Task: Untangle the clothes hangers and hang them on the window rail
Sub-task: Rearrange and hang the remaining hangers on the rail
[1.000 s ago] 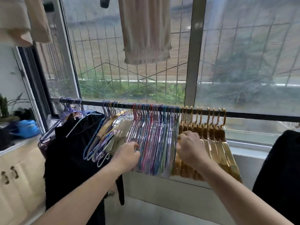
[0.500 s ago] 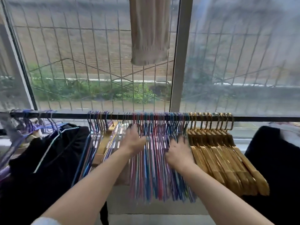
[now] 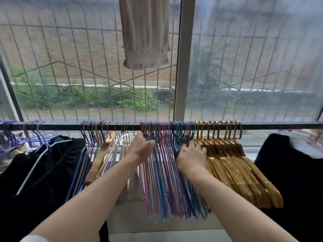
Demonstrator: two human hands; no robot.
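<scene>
A dark window rail (image 3: 122, 127) runs straight across in front of the person, from nine o'clock to three o'clock, and it carries all the hangers in view. Dead ahead at twelve o'clock hangs a dense pack of coloured wire hangers (image 3: 166, 173), pink, blue, purple and green, hooks crowded together on the rail. Just to the right of that pack, toward one o'clock, sits a row of gold hangers (image 3: 232, 165), touching the coloured ones at the hooks and fanning out lower down. Toward eleven o'clock is a looser group of thin hangers (image 3: 97, 145) with one gold one mixed in.

The left hand (image 3: 141, 148) is at the left edge of the coloured pack, fingers reaching in among the wires just under the rail; whether it actually grips any I cannot tell. The right hand (image 3: 191, 157) is at the pack's right edge, fingers curled into the hangers where the coloured wires meet the gold ones.

At nine o'clock a black garment (image 3: 43, 172) hangs from the rail, and another dark garment (image 3: 293, 172) hangs at three o'clock. A beige cloth (image 3: 145, 32) hangs above, against the window.
</scene>
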